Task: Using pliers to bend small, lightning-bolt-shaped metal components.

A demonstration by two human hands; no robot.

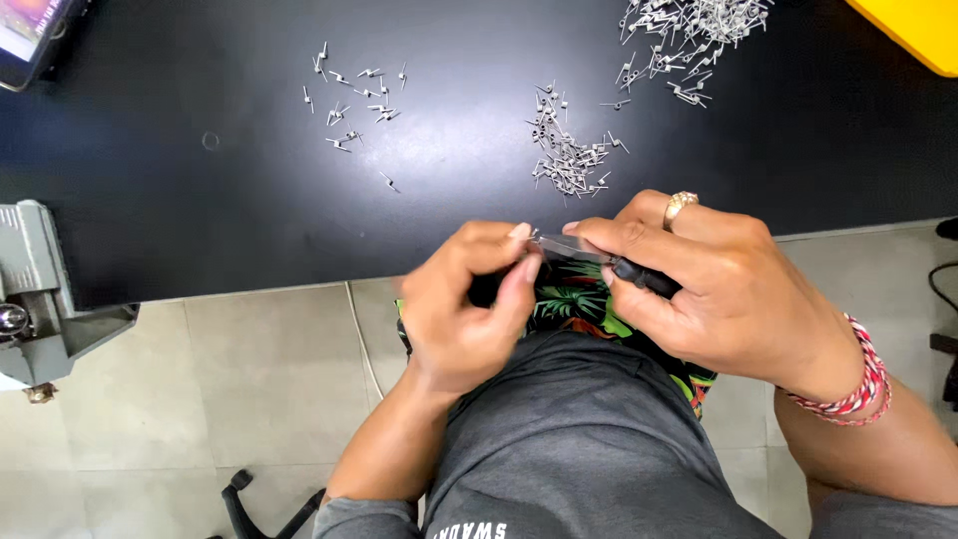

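Note:
My right hand (714, 284) grips a slim tool with a black handle (644, 277) and a thin metal tip that points left. My left hand (469, 299) is pinched at that tip, its thumb and forefinger closed on something too small to make out. Both hands hover at the near edge of the black table (200, 220), above my lap. A ring sits on a right-hand finger and a red-and-white thread band wraps that wrist. Just beyond my hands lies a pile of small metal pins (569, 150).
A scattered group of pins (354, 100) lies to the far left, and a bigger heap (689, 30) at the top right beside a yellow object (913, 30). A grey metal vise (40, 299) is clamped at the table's left edge. A phone (30, 35) rests at the top left.

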